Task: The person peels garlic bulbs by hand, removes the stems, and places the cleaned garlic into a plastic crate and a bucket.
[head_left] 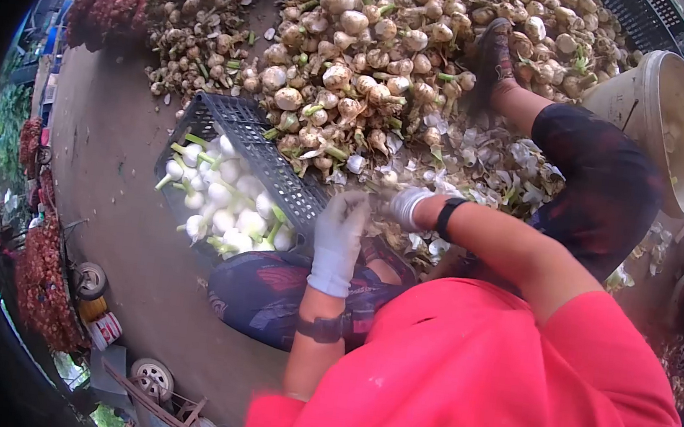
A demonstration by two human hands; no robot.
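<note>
Both gloved, close together over lap. Left hand and right hand meeting on something small, likely a bulb; grip unclear. Unpeeled garlic pile dead ahead, right hand nearer. Black crate of peeled white bulbs ahead-left, long axis diagonal. Bucket far right. Bare concrete floor, outdoors.

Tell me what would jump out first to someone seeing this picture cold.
The big heap of unpeeled garlic bulbs fills the top middle of the view. Just below it to the left, a dark plastic crate holds peeled white bulbs with green stems. At center, the gloved left hand and right hand meet near the crate's edge, above the person's red shirt.
</note>
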